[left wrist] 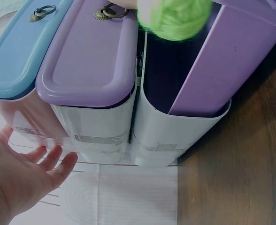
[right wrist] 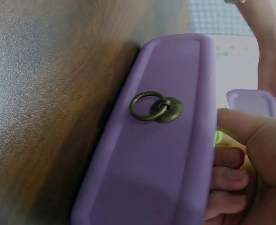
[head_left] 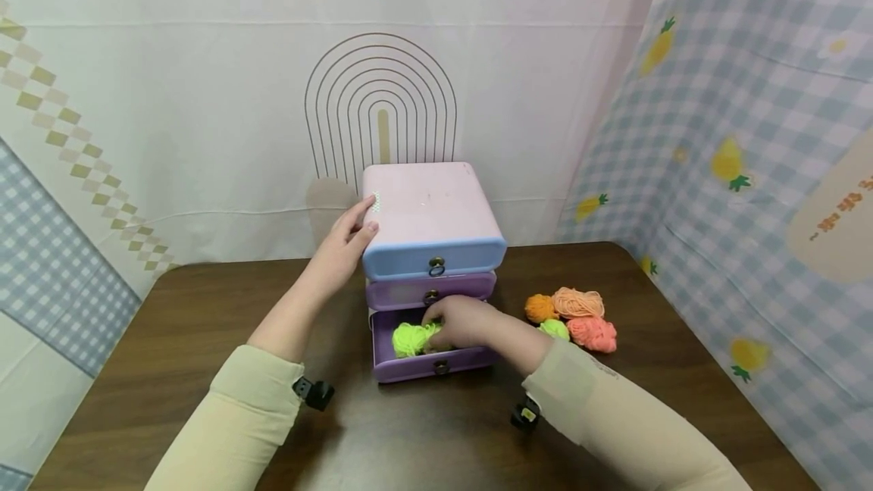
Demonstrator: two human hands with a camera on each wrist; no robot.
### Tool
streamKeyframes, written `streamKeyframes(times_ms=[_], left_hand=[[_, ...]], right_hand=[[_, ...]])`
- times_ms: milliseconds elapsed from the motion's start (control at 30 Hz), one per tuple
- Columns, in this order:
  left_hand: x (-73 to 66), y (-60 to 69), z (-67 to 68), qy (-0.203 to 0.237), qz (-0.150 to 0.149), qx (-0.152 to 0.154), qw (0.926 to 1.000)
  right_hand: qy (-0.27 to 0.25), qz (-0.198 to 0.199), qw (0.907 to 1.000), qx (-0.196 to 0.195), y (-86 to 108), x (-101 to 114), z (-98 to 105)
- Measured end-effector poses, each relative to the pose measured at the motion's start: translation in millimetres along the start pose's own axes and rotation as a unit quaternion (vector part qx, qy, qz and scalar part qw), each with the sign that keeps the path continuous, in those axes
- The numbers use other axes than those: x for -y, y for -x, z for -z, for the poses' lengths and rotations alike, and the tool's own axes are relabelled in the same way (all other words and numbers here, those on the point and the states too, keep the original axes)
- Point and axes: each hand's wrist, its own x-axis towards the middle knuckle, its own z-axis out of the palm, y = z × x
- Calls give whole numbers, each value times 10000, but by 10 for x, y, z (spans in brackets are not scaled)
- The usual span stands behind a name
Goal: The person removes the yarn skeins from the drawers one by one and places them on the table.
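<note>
A small drawer cabinet (head_left: 426, 203) has a pink top, a blue top drawer (head_left: 470, 254) and purple drawers below. Its bottom purple drawer (head_left: 409, 371) is pulled out, and a neon green yarn bundle (head_left: 411, 339) lies inside. My right hand (head_left: 465, 322) reaches into this drawer, with curled fingers gripping the neon yarn at its right side; the fingertips are partly hidden. In the right wrist view, the drawer front (right wrist: 152, 150) covers most of the yarn. My left hand (head_left: 344, 245) rests with relaxed fingers against the cabinet's upper left side.
Right of the cabinet on the brown table (head_left: 225, 309) lie orange yarn (head_left: 540, 308), peach yarn (head_left: 578, 302), coral yarn (head_left: 593, 333) and another neon green bundle (head_left: 555, 329). The middle purple drawer (head_left: 402, 295) stands slightly out. A patterned cloth (head_left: 225, 97) hangs behind.
</note>
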Motion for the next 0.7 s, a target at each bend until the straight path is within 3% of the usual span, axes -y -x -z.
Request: streamKeyframes(times_ms=[333,700], left_hand=[[-5,-1,-3,44,-19,62,10000],[8,-7,6,-70,-52,15,10000]], right_hand=[[-325,-195,9989,-292,257,56,248],[-877,-541,9934,-499,693,-232,484]])
